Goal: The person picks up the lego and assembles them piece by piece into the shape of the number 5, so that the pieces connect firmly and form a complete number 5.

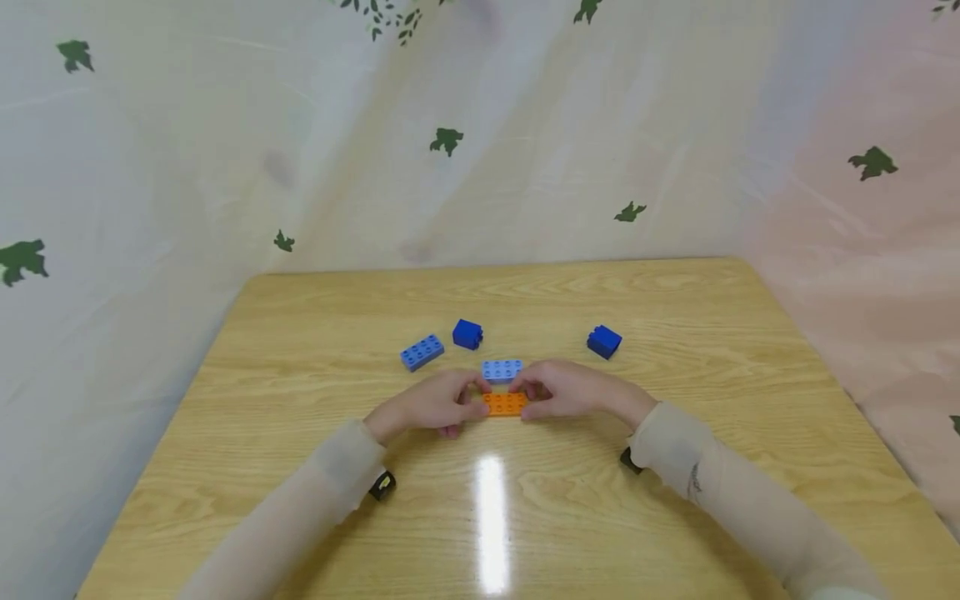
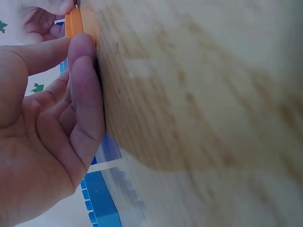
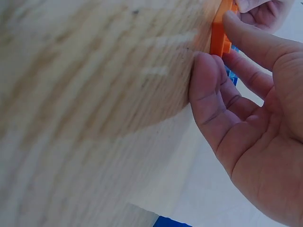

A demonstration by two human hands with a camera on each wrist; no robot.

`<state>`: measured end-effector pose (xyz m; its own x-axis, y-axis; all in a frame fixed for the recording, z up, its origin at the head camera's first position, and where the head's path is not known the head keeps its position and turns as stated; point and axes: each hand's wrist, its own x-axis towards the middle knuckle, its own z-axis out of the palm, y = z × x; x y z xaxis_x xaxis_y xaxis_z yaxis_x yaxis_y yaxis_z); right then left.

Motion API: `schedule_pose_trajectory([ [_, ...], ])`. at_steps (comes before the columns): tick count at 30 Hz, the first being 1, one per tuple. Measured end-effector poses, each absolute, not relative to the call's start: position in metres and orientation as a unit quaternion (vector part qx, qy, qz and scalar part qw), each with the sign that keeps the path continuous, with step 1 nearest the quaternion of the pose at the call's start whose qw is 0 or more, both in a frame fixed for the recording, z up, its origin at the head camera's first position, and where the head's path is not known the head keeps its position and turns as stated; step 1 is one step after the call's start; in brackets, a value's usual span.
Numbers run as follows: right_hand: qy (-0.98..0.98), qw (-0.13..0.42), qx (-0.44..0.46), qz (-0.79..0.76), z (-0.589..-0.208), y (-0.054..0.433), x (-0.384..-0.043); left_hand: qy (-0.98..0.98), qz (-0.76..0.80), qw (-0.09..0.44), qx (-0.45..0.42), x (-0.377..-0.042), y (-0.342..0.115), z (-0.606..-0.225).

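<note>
An orange building brick (image 1: 504,404) lies flat on the table with its studs up. My left hand (image 1: 446,400) pinches its left end between thumb and curled fingers; the left wrist view shows the fingertips against the orange edge (image 2: 74,22). At the opposite end my right hand (image 1: 573,390) grips the brick the same way, its thumb against the orange side (image 3: 219,35) in the right wrist view. Just behind stands a light blue brick (image 1: 502,370), partly hidden by the right fingers.
Farther left lies another blue studded brick (image 1: 422,352), with a dark blue brick (image 1: 467,334) tipped on its side beside it. A second dark blue brick (image 1: 603,342) lies to the right. The wooden table (image 1: 300,321) ends at a patterned cloth (image 1: 525,167) behind.
</note>
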<state>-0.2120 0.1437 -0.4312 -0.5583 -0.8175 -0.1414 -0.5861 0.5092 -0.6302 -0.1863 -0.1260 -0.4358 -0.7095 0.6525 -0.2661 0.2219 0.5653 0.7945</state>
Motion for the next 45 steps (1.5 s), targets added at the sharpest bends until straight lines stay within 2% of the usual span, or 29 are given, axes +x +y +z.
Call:
schedule_pose_trajectory([
  [6, 0.842, 0.221, -0.414, -0.265, -0.426, 0.144, -0.210, 0.840, 0.385, 0.287, 0.255, -0.183, -0.125, -0.435],
  [9, 0.854, 0.202, -0.401, -0.262, -0.423, 0.150, -0.209, 0.837, 0.388, 0.294, 0.248, -0.181, -0.124, -0.434],
  [16, 0.903, 0.073, -0.320, -0.276, -0.404, 0.181, -0.220, 0.822, 0.425, 0.326, 0.193, -0.177, -0.118, -0.432],
  [21, 0.921, 0.026, -0.262, -0.285, -0.396, 0.208, -0.228, 0.810, 0.443, 0.345, 0.170, -0.176, -0.114, -0.430],
  [24, 0.931, 0.028, -0.225, -0.285, -0.396, 0.220, -0.230, 0.808, 0.447, 0.346, 0.163, -0.176, -0.113, -0.429],
  [28, 0.931, 0.072, -0.191, -0.301, -0.403, 0.231, -0.233, 0.808, 0.451, 0.349, 0.150, -0.177, -0.112, -0.429],
  [31, 0.928, 0.095, -0.191, -0.307, -0.409, 0.237, -0.236, 0.809, 0.451, 0.349, 0.142, -0.178, -0.111, -0.429],
  [36, 0.924, 0.102, -0.189, -0.316, -0.415, 0.243, -0.239, 0.809, 0.454, 0.346, 0.139, -0.179, -0.109, -0.428],
  [45, 0.928, 0.142, -0.158, -0.307, -0.421, 0.235, -0.240, 0.809, 0.457, 0.345, 0.135, -0.175, -0.111, -0.431],
])
